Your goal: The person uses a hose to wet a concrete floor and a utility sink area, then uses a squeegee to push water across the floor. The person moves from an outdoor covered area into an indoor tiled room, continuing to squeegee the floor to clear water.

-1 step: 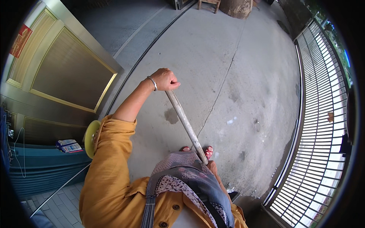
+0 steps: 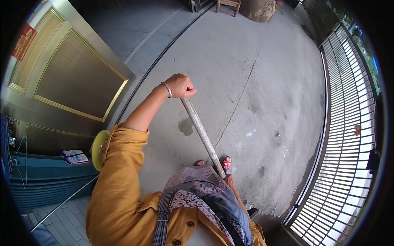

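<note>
A long pale, worn pole [image 2: 201, 133] slants across the front of my body. My left hand [image 2: 182, 85], with a silver bracelet at its wrist, is closed in a fist around the pole's far end. At the near end, beside my apron, my right hand [image 2: 230, 179] is closed on the pole; its fingers are mostly hidden. Whatever lies beyond that hand is out of sight. The patterned apron [image 2: 193, 184] covers my front, over a mustard jacket sleeve [image 2: 119, 172]. My red sandals [image 2: 226, 162] stand on the concrete floor just past the apron.
On the left stand a metal door [image 2: 78, 74] and a teal ribbed container [image 2: 53, 176] with a small packet [image 2: 74, 156] on top. A yellow-green round object [image 2: 98, 151] is by my left elbow. A barred gate [image 2: 340, 135] runs along the right. Far ahead are a wooden stool [image 2: 228, 5] and a stump-like block [image 2: 257, 10].
</note>
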The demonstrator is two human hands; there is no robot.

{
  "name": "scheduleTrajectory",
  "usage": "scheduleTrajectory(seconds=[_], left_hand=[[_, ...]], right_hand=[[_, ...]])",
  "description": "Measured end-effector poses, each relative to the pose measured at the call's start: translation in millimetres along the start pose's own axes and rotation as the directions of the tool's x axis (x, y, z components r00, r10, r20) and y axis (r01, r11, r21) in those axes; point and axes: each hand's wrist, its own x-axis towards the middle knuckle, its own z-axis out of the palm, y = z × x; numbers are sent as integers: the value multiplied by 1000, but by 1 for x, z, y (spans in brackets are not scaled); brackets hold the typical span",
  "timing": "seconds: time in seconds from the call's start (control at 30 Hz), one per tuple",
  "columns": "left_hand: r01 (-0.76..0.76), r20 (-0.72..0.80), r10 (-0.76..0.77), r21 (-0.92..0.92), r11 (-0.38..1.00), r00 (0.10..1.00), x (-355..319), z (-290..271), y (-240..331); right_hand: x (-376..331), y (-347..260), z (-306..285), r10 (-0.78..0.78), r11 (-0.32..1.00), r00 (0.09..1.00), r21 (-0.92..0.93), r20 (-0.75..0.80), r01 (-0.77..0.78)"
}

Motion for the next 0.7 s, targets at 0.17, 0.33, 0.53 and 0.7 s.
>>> scheduleTrajectory(seconds=[0.17,0.33,0.53,0.7], left_hand=[[-6,-68,7,4,1000,998,50,-28,-6],[47,-79,-46,19,999,996,116,-46,-27],[219,-80,-216,38,975,973,144,-64,-66],[331,-103,-329,-3,944,939,145,-65,-119]], right_hand=[[56,-4,-50,-138,990,989,14,48,138],[127,-30,-124,-171,985,983,26,64,170],[208,-62,-181,-228,973,965,3,132,230],[280,-97,-200,-296,929,923,-152,245,338]])
